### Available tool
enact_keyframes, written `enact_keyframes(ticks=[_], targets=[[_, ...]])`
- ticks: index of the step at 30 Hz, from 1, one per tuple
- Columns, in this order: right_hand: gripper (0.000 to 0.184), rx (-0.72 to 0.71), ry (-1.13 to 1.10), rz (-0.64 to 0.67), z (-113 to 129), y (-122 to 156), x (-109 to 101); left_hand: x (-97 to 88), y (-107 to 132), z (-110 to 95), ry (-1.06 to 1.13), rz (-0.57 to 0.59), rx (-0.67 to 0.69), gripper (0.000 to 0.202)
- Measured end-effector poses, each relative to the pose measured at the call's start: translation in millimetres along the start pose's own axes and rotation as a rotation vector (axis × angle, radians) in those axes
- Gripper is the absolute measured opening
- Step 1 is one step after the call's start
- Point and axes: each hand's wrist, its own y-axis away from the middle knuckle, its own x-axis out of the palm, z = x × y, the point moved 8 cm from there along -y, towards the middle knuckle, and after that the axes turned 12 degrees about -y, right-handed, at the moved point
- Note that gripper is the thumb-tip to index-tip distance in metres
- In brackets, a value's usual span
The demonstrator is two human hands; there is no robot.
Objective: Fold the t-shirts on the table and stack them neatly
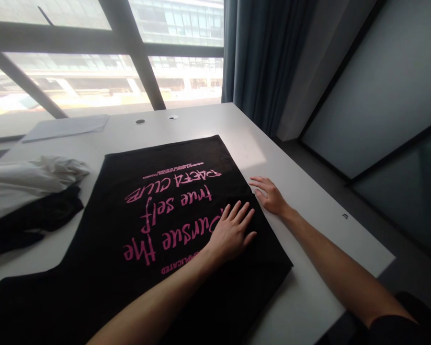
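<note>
A black T-shirt (pixel 111 239) with pink lettering lies spread out on the white table, its print upside down from where I look. My left hand (pixel 233 227) rests palm down on the shirt, fingers spread across the right end of the lettering. Beside the shirt's right edge is my right hand (pixel 269 195), fingers stretched out and slightly bent, thumb apart from them, close to a small step in the edge. Nothing shows between its fingers. The shirt's near part runs under my left forearm and out of the picture.
Crumpled white and black clothes (pixel 32 191) lie at the left of the table (pixel 330 235). A flat pale sheet or folder (pixel 66 128) is at the far left, and two round cable holes (pixel 140 121) sit near the back edge. A blue-grey curtain (pixel 262 62) hangs beside the window.
</note>
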Motion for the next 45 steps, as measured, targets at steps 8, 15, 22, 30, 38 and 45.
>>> enact_keyframes(ticks=[8, 15, 22, 30, 38, 45], targets=[[0.043, 0.118, 0.182, 0.085, -10.5, 5.8, 24.4, -5.4, -5.3, 25.7, -0.254, -0.043, -0.13, 0.058], [0.034, 0.067, -0.054, -0.142, -7.3, 3.8, -0.5, 4.2, -2.9, 32.0, -0.343, -0.008, -0.144, 0.059], [0.031, 0.108, -0.029, -0.07, -1.1, 2.6, 4.5, 3.6, -3.5, 32.7, -0.321, -0.014, -0.138, 0.06], [0.017, 0.09, -0.079, -0.102, -2.5, 3.8, 0.3, 4.3, -3.1, 33.6, -0.293, -0.023, -0.143, 0.06], [0.017, 0.083, -0.077, -0.11, -9.4, 3.8, 2.4, -9.6, -5.4, 37.2, -0.219, -0.069, -0.189, 0.052], [0.015, 0.088, -0.053, -0.058, -8.0, 3.9, 4.4, -5.6, -5.2, 40.9, -0.234, -0.086, -0.2, 0.052]])
